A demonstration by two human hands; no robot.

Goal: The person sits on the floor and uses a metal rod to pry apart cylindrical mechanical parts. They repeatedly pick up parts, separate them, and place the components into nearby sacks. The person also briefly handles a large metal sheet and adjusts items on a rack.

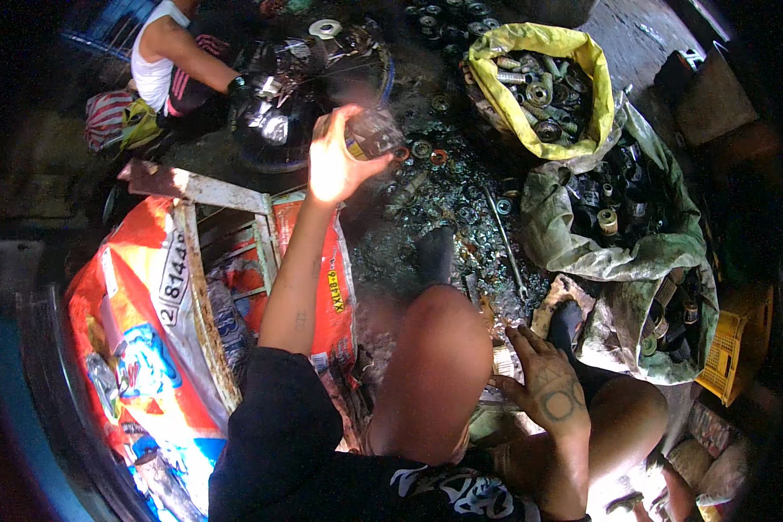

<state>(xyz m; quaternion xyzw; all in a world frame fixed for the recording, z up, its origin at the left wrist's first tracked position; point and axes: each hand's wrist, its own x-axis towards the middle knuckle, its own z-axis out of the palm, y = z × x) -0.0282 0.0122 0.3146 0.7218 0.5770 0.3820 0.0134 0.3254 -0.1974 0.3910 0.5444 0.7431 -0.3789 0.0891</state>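
Raised ahead of me at the upper middle, my left hand (337, 155) grips a dark, can-shaped metal part (374, 133) with a yellowish patch. Its far side is blurred, so the exact kind is unclear. My right hand (544, 383) is low beside my bent knee, fingers stretched and thumb apart. Just by its fingertips sits a pale, ribbed piece (502, 359); I cannot tell whether they touch. On the oily ground beyond lie a long metal bar (505, 239) and several ring-shaped parts, among them an orange-red ring (438, 157).
A yellow-rimmed sack (602, 78) of used cylindrical parts stands far right, with a grey-white sack (539, 235) nearer. A yellow crate (739, 348) is at the right edge. At left, a rusty metal frame (209, 190) stands by a red sack (139, 235). Another person (161, 52) sits far left.
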